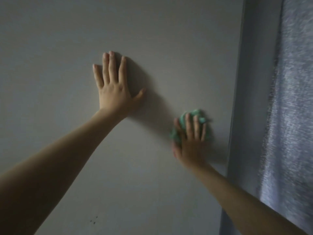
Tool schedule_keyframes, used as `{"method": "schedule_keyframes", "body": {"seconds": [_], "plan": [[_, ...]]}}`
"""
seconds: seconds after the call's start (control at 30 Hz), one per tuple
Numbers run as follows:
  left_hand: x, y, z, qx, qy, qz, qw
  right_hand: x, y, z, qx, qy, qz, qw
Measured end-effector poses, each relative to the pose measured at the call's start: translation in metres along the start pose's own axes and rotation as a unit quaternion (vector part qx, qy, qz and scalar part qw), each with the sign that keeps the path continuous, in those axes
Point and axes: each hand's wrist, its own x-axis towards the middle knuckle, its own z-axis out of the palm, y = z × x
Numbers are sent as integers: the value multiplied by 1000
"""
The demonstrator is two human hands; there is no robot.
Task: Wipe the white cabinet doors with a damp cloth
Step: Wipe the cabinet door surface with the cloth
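A white cabinet door fills most of the view in dim light. My left hand lies flat on it, fingers straight and spread, pointing up. Lower and to the right, my right hand presses a crumpled green cloth against the door near its right edge. The fingers lie fairly straight over the cloth, which sticks out above the fingertips and at the left of the hand. The right hand is blurred.
The door's right edge runs top to bottom. Beyond it hangs a grey-blue textured curtain or fabric. A few small dark specks mark the door low down.
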Motion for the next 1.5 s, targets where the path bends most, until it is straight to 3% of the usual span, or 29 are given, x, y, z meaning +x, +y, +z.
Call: {"method": "schedule_keyframes", "body": {"seconds": [0.07,0.13,0.2,0.27,0.3,0.33,0.43,0.53,0.6,0.7,0.73,0.77,0.83,0.9,0.93,1.0,1.1,1.13,1.17,1.23,1.3,1.37,1.43,1.5], "plan": [[0,-1,-2,1,-9,6,1000,-14,8,-5,-13,-38,-113,993],[-1,-5,-5,3,-21,15,1000,2,26,-9,-15,-32,-125,992],[-4,-10,-8,3,-31,25,999,30,34,-13,-12,-5,-5,1000],[-8,-14,-11,8,-39,25,999,49,17,-11,-1,26,146,989],[-12,-15,-13,10,-42,22,999,48,0,-8,3,41,179,983],[-16,-17,-14,8,-41,18,999,40,-19,-4,8,47,170,984],[-34,-21,-18,-13,-45,-1,999,-11,-56,4,17,1,-27,999],[-56,-29,-21,-24,-51,-14,998,-29,-45,0,8,-40,-146,988],[-67,-39,-25,-30,-52,-23,998,-9,-35,-1,-4,-17,-90,996],[-79,-57,-30,-29,-56,-47,997,30,-57,0,7,35,151,988],[-83,-63,-33,-29,-56,-56,996,33,-77,2,17,48,187,981],[-88,-69,-35,-32,-52,-65,996,29,-96,4,26,50,175,983],[-95,-83,-43,-38,-39,-85,995,6,-128,8,39,26,36,998],[-105,-100,-52,-38,-35,-94,994,-13,-134,6,37,-20,-113,993],[-109,-103,-55,-38,-35,-94,994,-12,-123,2,28,-31,-149,988],[-120,-122,-62,-33,-40,-100,994,5,-117,-2,26,-20,-107,994],[-133,-151,-68,-32,-45,-122,991,45,-146,-2,25,36,128,991],[-136,-155,-69,-35,-46,-129,990,51,-164,-1,36,50,165,984],[-140,-161,-69,-36,-49,-131,990,50,-184,1,43,56,147,987],[-144,-169,-71,-28,-50,-128,990,33,-221,6,58,31,1,998],[-147,-177,-72,-23,-53,-122,991,10,-241,7,43,-7,-157,987],[-152,-188,-76,-21,-54,-112,992,2,-240,6,37,-27,-239,970],[-157,-200,-82,-18,-48,-106,993,8,-230,4,43,-21,-210,977],[-163,-215,-87,-19,-41,-114,992,24,-226,4,44,6,-64,997]]}}
